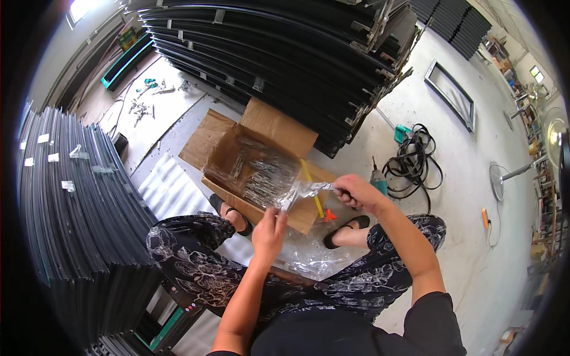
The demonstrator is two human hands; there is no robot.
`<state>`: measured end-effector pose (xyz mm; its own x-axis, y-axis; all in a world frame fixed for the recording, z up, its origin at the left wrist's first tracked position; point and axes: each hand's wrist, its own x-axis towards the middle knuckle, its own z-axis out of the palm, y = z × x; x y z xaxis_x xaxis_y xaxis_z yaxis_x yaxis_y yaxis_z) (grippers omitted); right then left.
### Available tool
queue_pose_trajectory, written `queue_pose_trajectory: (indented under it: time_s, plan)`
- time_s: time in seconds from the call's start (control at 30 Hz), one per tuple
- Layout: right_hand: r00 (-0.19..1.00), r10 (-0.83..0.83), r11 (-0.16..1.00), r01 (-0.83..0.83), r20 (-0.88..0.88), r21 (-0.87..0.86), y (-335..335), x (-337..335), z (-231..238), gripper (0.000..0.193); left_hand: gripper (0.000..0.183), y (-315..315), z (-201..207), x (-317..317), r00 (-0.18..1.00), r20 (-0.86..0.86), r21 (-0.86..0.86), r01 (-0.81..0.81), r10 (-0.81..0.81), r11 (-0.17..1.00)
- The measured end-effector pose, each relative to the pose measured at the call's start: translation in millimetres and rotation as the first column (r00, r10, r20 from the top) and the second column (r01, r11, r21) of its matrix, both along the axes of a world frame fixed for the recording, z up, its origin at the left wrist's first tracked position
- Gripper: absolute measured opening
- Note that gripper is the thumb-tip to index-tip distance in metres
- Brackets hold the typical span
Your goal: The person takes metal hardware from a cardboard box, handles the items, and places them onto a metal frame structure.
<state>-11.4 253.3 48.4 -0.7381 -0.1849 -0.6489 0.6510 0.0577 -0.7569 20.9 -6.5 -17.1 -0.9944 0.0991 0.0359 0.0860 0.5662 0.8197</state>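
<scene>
left hand (269,234): fingers pinched on the near end of a clear, crinkled plastic wrap (288,200). right hand (354,193): fist closed on the right end of a shiny silver strip-shaped piece (317,187); can't tell how far the wrap covers it. both pieces sit above the near right edge of an open brown cardboard box (209,161), between the person's feet. inside the box: loose-looking pile of slim silver metal parts (264,184), clear film around them. yellow flat strap (313,188) crosses the right flap. teal power drill (378,180) stands right of the right hand, near coiled black cable (415,160).
</scene>
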Motion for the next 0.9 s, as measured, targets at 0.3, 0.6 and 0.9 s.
queue_pose_trajectory:
  time_s: [0.3,0.6,0.9]
  plan:
    - [0.954,0.301,0.836,-0.262,0.003,-0.483,24.1,-25.7,15.5,0.030,0.048,-16.9,85.7,-6.8,0.865,-0.397,-0.242,0.224,-0.307,0.944]
    - [0.926,0.293,0.774,-0.082,0.240,-0.627,-18.9,-13.4,-12.0,0.033,0.041,-42.0,77.4,-38.8,0.844,-0.386,-0.141,0.344,-0.371,0.928]
    - [0.731,-0.087,0.900,0.349,0.676,-0.261,-78.9,13.5,-96.6,0.022,0.019,-131.2,86.7,-69.2,0.990,-0.073,-0.503,0.068,-0.121,0.862]
